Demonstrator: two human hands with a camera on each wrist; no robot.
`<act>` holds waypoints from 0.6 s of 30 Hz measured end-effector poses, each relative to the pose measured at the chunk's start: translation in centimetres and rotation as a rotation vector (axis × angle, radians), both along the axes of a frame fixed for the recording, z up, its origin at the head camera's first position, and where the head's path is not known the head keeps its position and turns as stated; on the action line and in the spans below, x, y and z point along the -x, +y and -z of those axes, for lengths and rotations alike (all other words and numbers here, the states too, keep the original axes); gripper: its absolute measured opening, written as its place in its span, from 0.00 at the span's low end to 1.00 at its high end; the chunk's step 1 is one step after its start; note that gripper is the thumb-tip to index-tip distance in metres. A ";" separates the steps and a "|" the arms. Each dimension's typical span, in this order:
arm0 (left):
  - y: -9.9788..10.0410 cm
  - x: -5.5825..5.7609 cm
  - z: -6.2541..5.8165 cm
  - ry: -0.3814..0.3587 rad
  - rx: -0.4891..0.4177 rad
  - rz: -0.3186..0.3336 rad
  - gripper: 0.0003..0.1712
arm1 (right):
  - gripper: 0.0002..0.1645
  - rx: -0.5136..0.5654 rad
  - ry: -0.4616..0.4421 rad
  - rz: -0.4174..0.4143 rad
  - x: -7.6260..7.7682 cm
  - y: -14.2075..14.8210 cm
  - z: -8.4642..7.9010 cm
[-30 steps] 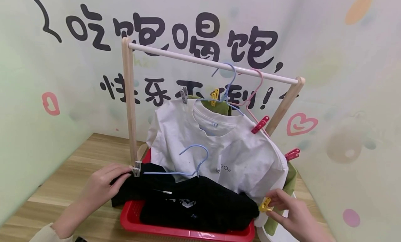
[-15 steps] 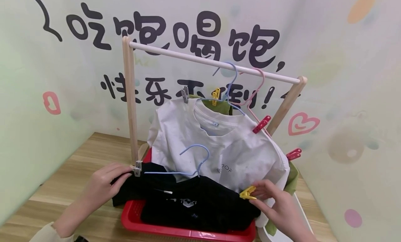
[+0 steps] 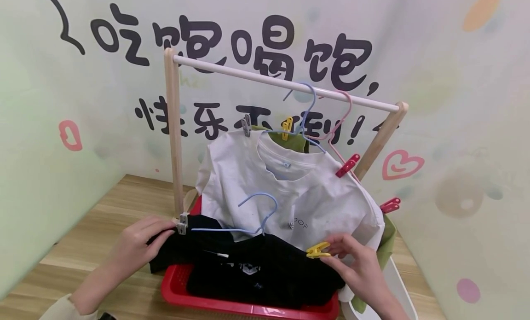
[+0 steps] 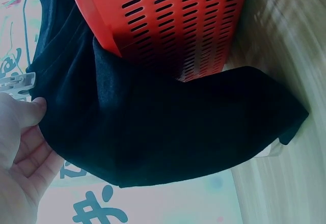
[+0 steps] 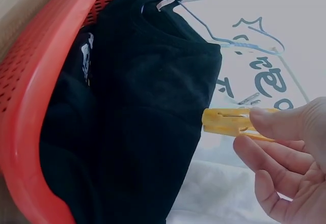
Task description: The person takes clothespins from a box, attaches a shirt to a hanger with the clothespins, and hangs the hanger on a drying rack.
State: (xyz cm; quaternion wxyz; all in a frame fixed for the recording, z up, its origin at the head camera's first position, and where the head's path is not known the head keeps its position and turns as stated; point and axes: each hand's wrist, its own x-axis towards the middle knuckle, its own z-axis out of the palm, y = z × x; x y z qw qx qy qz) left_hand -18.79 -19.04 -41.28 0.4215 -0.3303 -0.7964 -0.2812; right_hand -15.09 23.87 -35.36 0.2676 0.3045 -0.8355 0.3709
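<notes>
A black T-shirt [image 3: 281,260] lies over the red basket, with a blue hanger [image 3: 232,229] in its neckline and the hook standing up. My left hand [image 3: 142,241] pinches the shirt's left shoulder between thumb and fingers, right beside a grey clothespin [image 3: 182,224] on that shoulder. At the opposite shoulder, my right hand [image 3: 352,260] holds a yellow clothespin [image 3: 318,250] by its handles. In the right wrist view its nose meets the edge of the black fabric; whether it bites the cloth I cannot tell. The hanger's right arm is hidden inside the shirt.
A wooden rack with a white rail [image 3: 248,75] stands behind. From it hang a white T-shirt [image 3: 256,186] on a blue hanger and a green garment [image 3: 387,237] on a pink one, both with clothespins. The red basket [image 3: 248,308] sits in front; a white container [image 3: 397,283] is at right.
My right hand has moved left and slightly up along the black T-shirt's shoulder with the yellow clothespin, turning it to point left. The left hand stays at its shoulder.
</notes>
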 end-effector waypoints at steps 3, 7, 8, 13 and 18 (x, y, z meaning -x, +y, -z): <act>0.0 0.1 0.0 0.011 -0.004 0.004 0.27 | 0.25 0.016 0.001 -0.041 0.2 0.0 0.1; 0.2 0.1 -0.1 0.048 -0.016 0.022 0.26 | 0.21 0.014 -0.001 -0.061 0.4 0.0 0.3; 0.2 0.1 -0.1 0.054 -0.019 0.025 0.26 | 0.20 0.011 -0.007 -0.062 0.5 0.0 0.3; 0.3 0.2 0.0 0.082 -0.026 0.036 0.24 | 0.20 0.009 -0.020 -0.063 0.6 -0.1 0.4; 0.3 0.4 0.3 0.100 -0.034 0.041 0.24 | 0.22 -0.003 -0.031 -0.047 0.6 -0.3 0.4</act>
